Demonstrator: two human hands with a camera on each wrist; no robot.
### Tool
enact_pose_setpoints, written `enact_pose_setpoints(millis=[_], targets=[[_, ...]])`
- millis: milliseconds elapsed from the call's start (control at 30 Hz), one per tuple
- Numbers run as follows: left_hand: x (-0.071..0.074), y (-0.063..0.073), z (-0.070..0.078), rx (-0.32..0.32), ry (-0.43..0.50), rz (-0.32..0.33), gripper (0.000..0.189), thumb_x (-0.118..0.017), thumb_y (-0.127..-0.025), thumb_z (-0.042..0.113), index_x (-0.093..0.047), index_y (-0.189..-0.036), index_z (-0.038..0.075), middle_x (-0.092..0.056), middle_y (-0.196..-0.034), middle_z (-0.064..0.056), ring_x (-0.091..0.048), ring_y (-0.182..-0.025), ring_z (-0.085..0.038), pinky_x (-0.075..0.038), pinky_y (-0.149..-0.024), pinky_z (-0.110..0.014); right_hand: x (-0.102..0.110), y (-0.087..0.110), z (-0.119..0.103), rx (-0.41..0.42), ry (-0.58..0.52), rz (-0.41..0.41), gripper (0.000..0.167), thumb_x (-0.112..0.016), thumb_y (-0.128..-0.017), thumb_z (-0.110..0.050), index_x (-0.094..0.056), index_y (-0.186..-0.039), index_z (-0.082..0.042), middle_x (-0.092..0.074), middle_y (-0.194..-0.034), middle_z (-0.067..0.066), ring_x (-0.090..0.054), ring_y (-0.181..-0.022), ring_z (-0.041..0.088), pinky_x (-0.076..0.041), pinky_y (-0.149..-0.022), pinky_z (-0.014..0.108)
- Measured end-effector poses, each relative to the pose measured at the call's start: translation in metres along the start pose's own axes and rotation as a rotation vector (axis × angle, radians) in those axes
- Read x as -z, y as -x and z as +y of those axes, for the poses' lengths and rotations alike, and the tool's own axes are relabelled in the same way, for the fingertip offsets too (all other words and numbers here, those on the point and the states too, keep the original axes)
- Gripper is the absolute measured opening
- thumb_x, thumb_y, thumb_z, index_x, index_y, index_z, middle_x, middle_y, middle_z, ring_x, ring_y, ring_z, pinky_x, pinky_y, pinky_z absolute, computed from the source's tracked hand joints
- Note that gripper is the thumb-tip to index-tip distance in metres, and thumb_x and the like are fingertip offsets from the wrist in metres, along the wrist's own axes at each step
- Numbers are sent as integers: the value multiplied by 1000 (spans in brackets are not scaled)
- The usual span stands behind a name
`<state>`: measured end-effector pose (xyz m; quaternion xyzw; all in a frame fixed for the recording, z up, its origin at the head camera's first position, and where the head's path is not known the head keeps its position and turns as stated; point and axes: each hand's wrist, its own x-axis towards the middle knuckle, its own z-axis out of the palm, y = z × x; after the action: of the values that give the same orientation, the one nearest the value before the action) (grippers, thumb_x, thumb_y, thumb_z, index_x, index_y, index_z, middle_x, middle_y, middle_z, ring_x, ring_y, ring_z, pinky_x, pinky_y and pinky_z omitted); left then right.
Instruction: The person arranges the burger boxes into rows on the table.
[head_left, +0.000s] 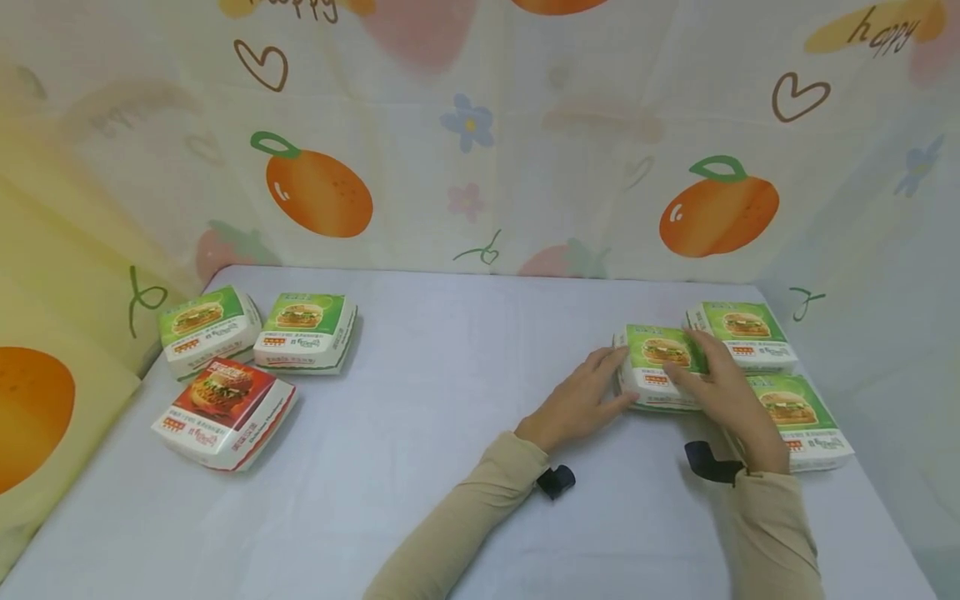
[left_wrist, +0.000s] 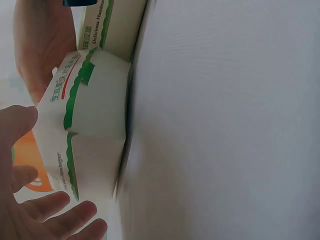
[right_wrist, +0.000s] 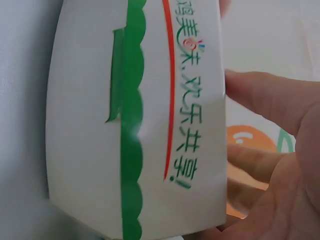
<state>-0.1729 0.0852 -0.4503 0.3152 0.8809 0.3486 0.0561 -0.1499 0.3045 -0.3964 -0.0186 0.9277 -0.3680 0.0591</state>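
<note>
A small white burger box [head_left: 666, 367] with a green top and a burger picture sits on the table at right, between both hands. Spread fingers of my left hand [head_left: 581, 402] are at its left side, the thumb by the front left corner; the left wrist view shows them relaxed around that end. My right hand [head_left: 726, 390] reaches over the box's right side, thumb on the lid and fingers toward the back corner. Up close, the right wrist view shows the box's white side [right_wrist: 85, 150] with a green scalloped band, and the right thumb at its edge.
Two more green-topped burger boxes, one behind [head_left: 744, 333] and one in front [head_left: 795, 421], stand right of the held one. At far left are two green boxes [head_left: 210, 329] [head_left: 306, 332] and a red-topped box [head_left: 225, 408]. A fruit-print curtain [head_left: 480, 75] hangs behind the white table [head_left: 420, 450].
</note>
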Motion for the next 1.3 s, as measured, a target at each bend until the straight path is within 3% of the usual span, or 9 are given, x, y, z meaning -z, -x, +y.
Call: enact_pose_setpoints(millis=[167, 533, 900, 1300], targets=[[-2, 2, 0, -15, -32, 11, 69, -52, -101, 44, -23, -158, 17, -36, -156, -9, -43, -142, -20, -44, -111, -33, -3, -4, 0, -57, 3, -16, 92, -55, -98, -49, -9, -156, 6, -10, -161, 32, -12, -147, 54, -16, -114, 72], [0, 4, 1, 18, -45, 31, 67, -57, -100, 37, -27, -156, 15, -36, -155, -11, -49, -137, -21, -48, -107, -31, -6, -7, 2, -3, 3, 6, 87, -59, -98, -42, -17, -153, 11, -16, -158, 35, -17, -145, 54, -22, -113, 70], [8, 2, -5, 46, 62, 24, 66, -60, -100, 30, -29, -155, 12, -33, -156, -13, -46, -139, -24, -42, -113, -31, -11, -10, 2, -13, -74, 17, 84, -59, -98, -40, -17, -155, 6, -15, -160, 33, -25, -142, 57, -29, -111, 68], [19, 0, -16, 72, 107, 53, 66, -63, -98, 25, -30, -154, 13, -34, -155, -13, -45, -140, -26, -40, -114, -35, -24, -14, 6, -55, -144, 27, 91, -60, -96, -49, -13, -157, 0, -16, -161, 30, -32, -140, 55, -34, -111, 64]])
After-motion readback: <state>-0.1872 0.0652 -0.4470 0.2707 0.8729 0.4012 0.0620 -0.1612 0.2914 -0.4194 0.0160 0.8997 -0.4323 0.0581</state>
